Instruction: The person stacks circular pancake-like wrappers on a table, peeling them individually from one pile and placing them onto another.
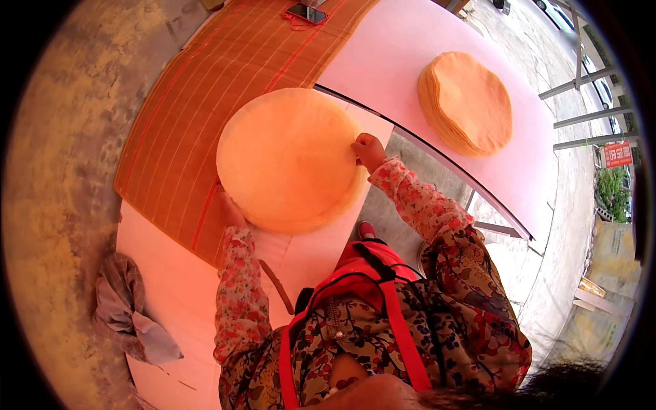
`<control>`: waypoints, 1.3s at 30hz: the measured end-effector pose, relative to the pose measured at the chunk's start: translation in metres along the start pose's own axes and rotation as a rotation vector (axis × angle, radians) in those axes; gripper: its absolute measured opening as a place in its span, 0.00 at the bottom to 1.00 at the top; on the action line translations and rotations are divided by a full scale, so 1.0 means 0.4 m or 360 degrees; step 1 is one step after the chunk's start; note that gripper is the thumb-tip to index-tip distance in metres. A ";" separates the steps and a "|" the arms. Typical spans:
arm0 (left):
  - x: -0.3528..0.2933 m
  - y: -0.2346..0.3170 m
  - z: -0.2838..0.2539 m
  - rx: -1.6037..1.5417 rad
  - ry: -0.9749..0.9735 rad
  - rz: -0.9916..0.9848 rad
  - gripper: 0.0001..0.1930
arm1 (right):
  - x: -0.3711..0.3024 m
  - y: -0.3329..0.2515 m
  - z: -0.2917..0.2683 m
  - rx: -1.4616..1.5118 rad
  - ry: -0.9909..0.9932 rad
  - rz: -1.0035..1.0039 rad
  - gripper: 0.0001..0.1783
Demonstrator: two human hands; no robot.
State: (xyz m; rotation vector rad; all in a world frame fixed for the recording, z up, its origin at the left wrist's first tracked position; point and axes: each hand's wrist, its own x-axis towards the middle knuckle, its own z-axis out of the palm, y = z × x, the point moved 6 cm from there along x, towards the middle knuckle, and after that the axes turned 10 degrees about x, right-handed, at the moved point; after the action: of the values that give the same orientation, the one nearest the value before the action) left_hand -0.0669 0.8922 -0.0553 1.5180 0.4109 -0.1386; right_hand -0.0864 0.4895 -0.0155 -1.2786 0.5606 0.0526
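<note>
A broad stack of thin, round, pale-yellow flatbread-like sheets (294,160) lies partly on a brown slatted mat and partly on the white table. My right hand (370,152) is closed at its right edge, thumb and fingers pinching the rim of a sheet. Against the stack's lower left edge rests my left hand (231,210), its visible fingers stretched along the rim; part of that hand is hard to make out. Farther right, a second, smaller-looking stack of round sheets (466,102) has a wavy edge and stands on a pinkish-white tabletop (383,48).
The slatted mat (171,164) covers the table's left part, with a phone (306,13) at its far end. A gap separates the two tabletops. A thin brown stick (276,285) lies near me. A bunched grey cloth (133,314) is at the left edge. Metal bars (588,106) stand right.
</note>
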 end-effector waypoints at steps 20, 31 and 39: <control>0.019 -0.036 -0.059 0.0606 0.0278 0.0173 0.16 | 0.145 0.023 -0.118 -0.0417 0.0182 0.0173 0.11; 0.012 -0.029 -0.039 0.0787 0.0318 0.0247 0.18 | -0.033 -0.717 -0.008 -0.0067 -0.0504 -0.0450 0.07; 0.090 -0.137 -0.075 0.0401 0.0165 0.0278 0.18 | -0.172 -0.803 0.412 0.0599 -0.1167 -0.0679 0.06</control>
State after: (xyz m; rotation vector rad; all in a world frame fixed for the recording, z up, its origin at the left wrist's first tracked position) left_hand -0.0573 0.9243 -0.1192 1.8072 0.3505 0.0275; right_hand 0.0240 0.5601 0.3280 -0.8977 -0.3258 0.0530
